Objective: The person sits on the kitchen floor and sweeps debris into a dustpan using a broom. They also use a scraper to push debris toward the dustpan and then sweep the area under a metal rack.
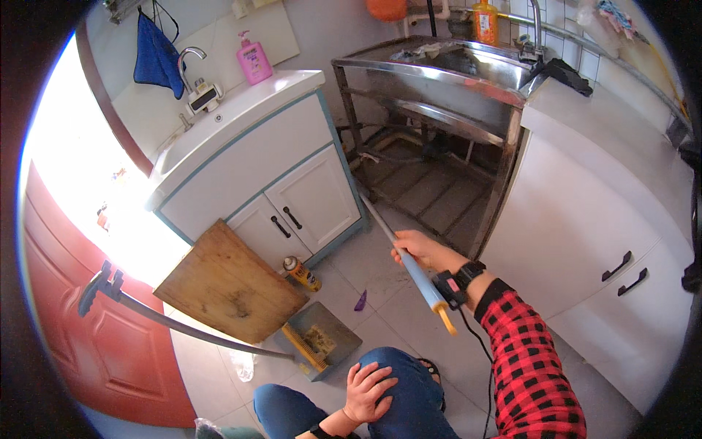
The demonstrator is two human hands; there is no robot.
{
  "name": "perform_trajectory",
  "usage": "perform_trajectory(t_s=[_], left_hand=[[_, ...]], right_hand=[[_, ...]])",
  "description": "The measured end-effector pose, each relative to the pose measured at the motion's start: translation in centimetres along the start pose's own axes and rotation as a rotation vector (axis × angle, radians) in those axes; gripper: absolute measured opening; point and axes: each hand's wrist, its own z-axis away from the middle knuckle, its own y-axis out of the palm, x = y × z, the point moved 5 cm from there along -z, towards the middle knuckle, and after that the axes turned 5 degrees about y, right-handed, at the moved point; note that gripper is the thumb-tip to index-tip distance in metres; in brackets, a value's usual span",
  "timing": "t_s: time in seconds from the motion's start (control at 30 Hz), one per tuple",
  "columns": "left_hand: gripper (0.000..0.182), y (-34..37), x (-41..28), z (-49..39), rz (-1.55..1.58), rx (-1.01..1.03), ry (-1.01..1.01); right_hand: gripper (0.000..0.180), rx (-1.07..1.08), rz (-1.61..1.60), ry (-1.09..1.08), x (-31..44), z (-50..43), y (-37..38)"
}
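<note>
My right hand (419,249) grips a long pole (419,277), a pale metal tube with a light blue sleeve and a yellow hanging loop at the near end. The pole slants away into the gap between the white vanity cabinet (307,203) and the steel sink stand (507,159); its far end is hidden there. My left hand (370,389) rests on my bent knee, holding nothing, fingers slightly spread. In front of my knees sits a grey dustpan (343,329) with a yellow comb edge and some debris inside. Its long handle (186,324) leans out to the left.
A wooden board (230,291) leans against the vanity. Beside it stands a spray can (303,273), and a purple scrap (360,300) lies on the tiles. A red door (104,340) is at left, a white cabinet (592,230) at right. A cable (482,345) hangs from my right wrist.
</note>
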Motion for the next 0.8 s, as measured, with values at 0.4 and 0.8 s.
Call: perform_trajectory(t_s=[0.4,0.8], left_hand=[[0.036,-0.6,0.3,0.4,-0.001,-0.028,-0.002],[0.037,-0.8,-1.3,0.9,-0.001,-0.029,0.045]], right_hand=[[0.010,-0.132,0.145,0.197,-5.3,13.7,-1.1],[0.048,-0.242,0.236,0.191,-5.0,27.9,0.9]])
